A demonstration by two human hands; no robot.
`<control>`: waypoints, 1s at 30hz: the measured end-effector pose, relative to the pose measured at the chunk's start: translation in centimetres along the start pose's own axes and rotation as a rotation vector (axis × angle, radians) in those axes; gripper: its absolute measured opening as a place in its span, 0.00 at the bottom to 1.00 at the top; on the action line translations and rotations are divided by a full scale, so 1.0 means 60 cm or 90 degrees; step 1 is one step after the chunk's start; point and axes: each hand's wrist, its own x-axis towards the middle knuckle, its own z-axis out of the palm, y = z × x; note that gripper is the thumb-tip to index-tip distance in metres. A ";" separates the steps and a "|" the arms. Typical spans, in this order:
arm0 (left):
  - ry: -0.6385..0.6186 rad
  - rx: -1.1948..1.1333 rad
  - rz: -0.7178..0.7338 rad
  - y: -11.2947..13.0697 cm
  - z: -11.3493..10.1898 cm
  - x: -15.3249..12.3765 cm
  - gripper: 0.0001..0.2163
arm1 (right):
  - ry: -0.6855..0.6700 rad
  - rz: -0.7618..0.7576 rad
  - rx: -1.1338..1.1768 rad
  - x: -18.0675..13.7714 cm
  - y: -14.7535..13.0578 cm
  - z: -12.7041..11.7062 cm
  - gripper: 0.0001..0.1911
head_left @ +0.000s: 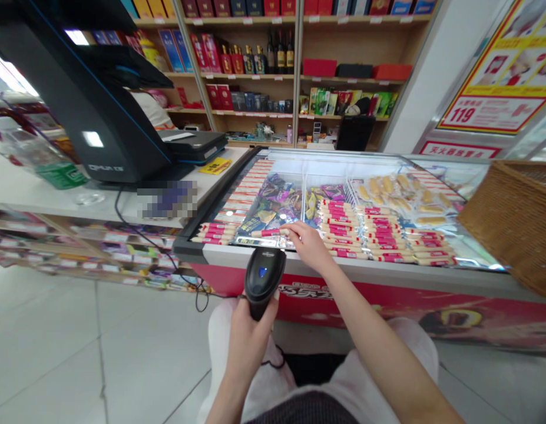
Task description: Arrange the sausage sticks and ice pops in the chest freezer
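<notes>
My left hand is wrapped around the handle of a black barcode scanner, whose head points away from me and shows a small blue light. With its fingertips, my right hand pinches one end of a pale wrapped sausage stick with a red label, just past the scanner's head. The stick lies level over the near edge of the glass-topped chest freezer. A few similar sticks lie to the left on the glass. Several rows of them spread out to the right of my hand.
Bagged snacks and yellowish packaged ices show through the glass. A wicker basket stands at the right. On the left counter are a checkout machine and a plastic bottle; a black cable hangs down. Stocked shelves line the back.
</notes>
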 end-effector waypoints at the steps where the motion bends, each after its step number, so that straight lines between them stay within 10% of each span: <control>1: 0.000 -0.004 0.000 0.002 0.000 -0.001 0.17 | 0.001 -0.001 0.001 0.000 0.001 0.000 0.12; 10: -0.010 0.018 -0.008 -0.006 -0.002 -0.001 0.18 | 0.058 -0.058 -0.051 -0.015 -0.014 -0.015 0.14; 21: -0.016 -0.001 0.005 0.004 0.008 -0.007 0.17 | 0.225 0.018 -0.284 -0.066 0.077 -0.214 0.14; 30: -0.022 -0.003 0.008 0.003 0.013 -0.009 0.15 | 0.197 0.033 -0.373 -0.113 0.097 -0.213 0.10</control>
